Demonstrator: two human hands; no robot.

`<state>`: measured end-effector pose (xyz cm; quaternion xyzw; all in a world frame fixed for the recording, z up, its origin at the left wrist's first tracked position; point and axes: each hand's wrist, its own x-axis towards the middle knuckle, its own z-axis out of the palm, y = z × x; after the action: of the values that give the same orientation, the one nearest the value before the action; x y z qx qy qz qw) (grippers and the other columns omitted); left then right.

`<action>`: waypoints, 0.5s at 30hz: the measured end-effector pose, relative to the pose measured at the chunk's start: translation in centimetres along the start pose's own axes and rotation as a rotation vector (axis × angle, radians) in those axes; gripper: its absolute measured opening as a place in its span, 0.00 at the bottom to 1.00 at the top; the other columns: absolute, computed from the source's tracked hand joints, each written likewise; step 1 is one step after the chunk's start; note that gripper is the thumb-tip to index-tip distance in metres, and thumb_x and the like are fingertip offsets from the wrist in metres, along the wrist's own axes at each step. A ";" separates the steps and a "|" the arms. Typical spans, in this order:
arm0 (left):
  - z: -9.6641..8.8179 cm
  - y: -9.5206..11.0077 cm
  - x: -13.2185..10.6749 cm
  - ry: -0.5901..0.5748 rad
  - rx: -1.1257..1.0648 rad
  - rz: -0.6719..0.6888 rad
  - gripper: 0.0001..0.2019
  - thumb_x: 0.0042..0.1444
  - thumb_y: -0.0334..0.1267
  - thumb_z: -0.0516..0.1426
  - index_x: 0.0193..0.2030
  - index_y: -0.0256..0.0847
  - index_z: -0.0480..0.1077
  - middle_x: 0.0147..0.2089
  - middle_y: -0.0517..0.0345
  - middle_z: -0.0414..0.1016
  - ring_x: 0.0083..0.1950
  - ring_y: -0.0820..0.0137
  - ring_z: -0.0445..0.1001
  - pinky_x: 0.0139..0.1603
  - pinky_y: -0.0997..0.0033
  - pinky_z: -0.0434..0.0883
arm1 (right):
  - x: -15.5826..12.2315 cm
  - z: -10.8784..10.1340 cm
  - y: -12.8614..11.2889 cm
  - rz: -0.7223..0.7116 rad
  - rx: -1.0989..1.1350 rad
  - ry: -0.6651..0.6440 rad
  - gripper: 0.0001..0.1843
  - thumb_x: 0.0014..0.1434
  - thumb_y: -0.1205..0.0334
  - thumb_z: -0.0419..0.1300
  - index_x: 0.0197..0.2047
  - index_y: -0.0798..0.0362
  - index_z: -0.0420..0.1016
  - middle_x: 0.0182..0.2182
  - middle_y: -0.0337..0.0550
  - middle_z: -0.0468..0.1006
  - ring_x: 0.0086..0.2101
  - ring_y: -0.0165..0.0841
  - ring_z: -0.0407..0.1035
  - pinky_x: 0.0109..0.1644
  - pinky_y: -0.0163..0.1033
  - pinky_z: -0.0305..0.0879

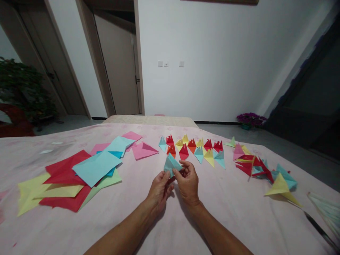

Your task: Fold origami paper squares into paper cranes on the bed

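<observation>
A light blue folded paper point(171, 163), pointed at the top, is held up over the middle of the table. My left hand point(160, 187) pinches its lower left edge between thumb and fingers. At its lower right edge, my right hand point(189, 181) grips it with the thumb in front and the fingers curled behind. Just beyond the hands stand two rows of small folded paper figures, among them a red one point(183, 152), a yellow one point(209, 157) and a blue one point(219, 158). The paper's back side is hidden.
Loose paper sheets in several colours lie at the left, a light blue sheet point(97, 168) on top. To the right is a heap of folded papers with a yellow piece point(282, 189). A dark pointed tool point(318, 226) lies near the right edge of the pink tablecloth point(223, 209).
</observation>
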<state>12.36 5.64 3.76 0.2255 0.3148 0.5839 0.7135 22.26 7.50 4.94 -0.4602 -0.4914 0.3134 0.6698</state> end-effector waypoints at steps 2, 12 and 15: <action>-0.1 0.2 0.2 -0.009 -0.035 0.038 0.17 0.47 0.46 0.70 0.39 0.39 0.74 0.43 0.51 0.79 0.37 0.74 0.76 0.27 0.83 0.70 | -0.4 0.1 -0.1 -0.036 -0.043 -0.047 0.19 0.51 0.63 0.66 0.47 0.52 0.70 0.31 0.38 0.75 0.29 0.30 0.71 0.32 0.35 0.69; -1.0 2.0 1.4 -0.059 -0.061 0.023 0.19 0.45 0.43 0.71 0.39 0.35 0.74 0.31 0.60 0.75 0.25 0.80 0.72 0.22 0.87 0.70 | 0.4 -1.4 -1.4 -0.543 -0.250 -0.207 0.15 0.56 0.70 0.64 0.46 0.48 0.73 0.40 0.41 0.71 0.35 0.30 0.70 0.31 0.34 0.68; -1.2 1.8 1.6 -0.073 -0.045 0.032 0.20 0.45 0.45 0.71 0.39 0.35 0.73 0.31 0.60 0.75 0.25 0.80 0.72 0.21 0.87 0.69 | 0.6 -1.5 -1.6 -0.560 -0.296 -0.222 0.15 0.56 0.71 0.63 0.46 0.48 0.74 0.41 0.42 0.72 0.35 0.30 0.70 0.31 0.34 0.68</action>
<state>10.44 7.54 3.84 0.2355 0.2719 0.5936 0.7199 23.86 6.98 6.48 -0.3626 -0.7090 0.0908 0.5980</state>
